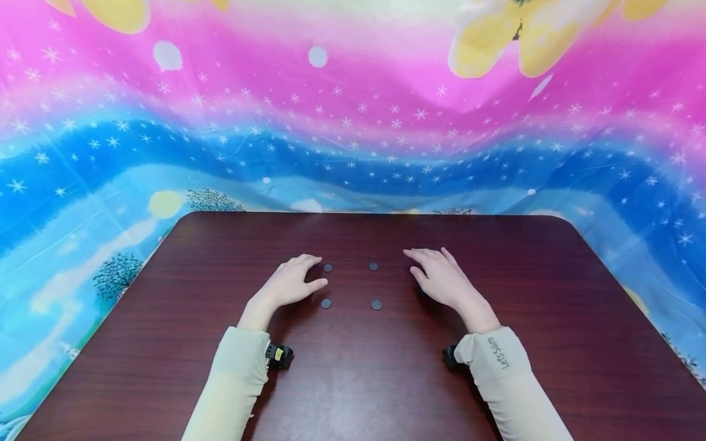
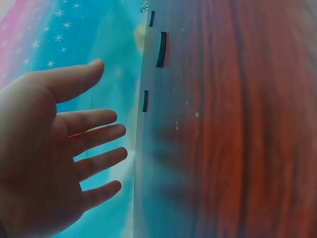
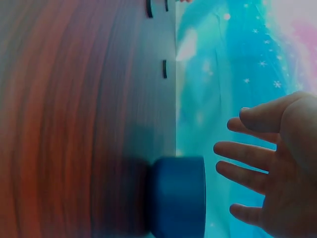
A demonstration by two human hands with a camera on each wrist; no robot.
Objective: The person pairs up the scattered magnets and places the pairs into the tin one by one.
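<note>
Several small dark round discs lie flat on the table in two rows: a back left disc, a back right disc, a front left disc and a front right disc. My left hand hovers just left of them with nothing in it, fingers spread and thumb apart in the left wrist view. To their right, my right hand is also raised over the table, fingers extended and holding nothing. A blue rounded object stands on the table in the right wrist view; its kind is unclear, and the head view does not show it.
The dark red-brown wooden table has rounded far corners. Behind and beside it hangs a pink and blue patterned cloth. A black wrist camera sits at the left sleeve, and another black device at the right sleeve.
</note>
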